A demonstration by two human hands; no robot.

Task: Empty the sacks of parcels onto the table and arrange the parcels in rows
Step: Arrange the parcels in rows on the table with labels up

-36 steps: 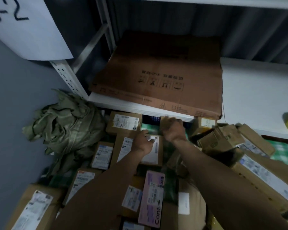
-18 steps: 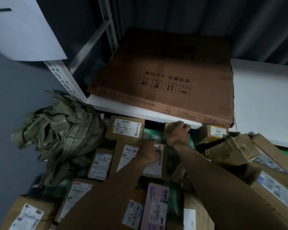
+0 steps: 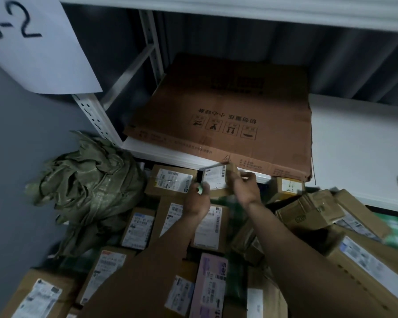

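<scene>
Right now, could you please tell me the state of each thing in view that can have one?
Small parcel: lifted, tilted, held by both hands.
Right hand: grips the small parcel.
Left hand: pinches its lower corner.
Green sack: crumpled, looks emptied.
Flattened carton: lying flat on the shelf.
Pink parcel: flat, label up.

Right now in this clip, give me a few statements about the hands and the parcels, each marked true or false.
1. The right hand grips a small labelled parcel held up near the shelf edge. True.
2. The green sack lies on the right side of the table. False: it is bunched up at the left, by the wall.
3. A flattened cardboard box lies on the white shelf. True.
4. The left hand is pulling the green sack. False: it is at the small parcel and pinches something small and green that I cannot identify.
</scene>
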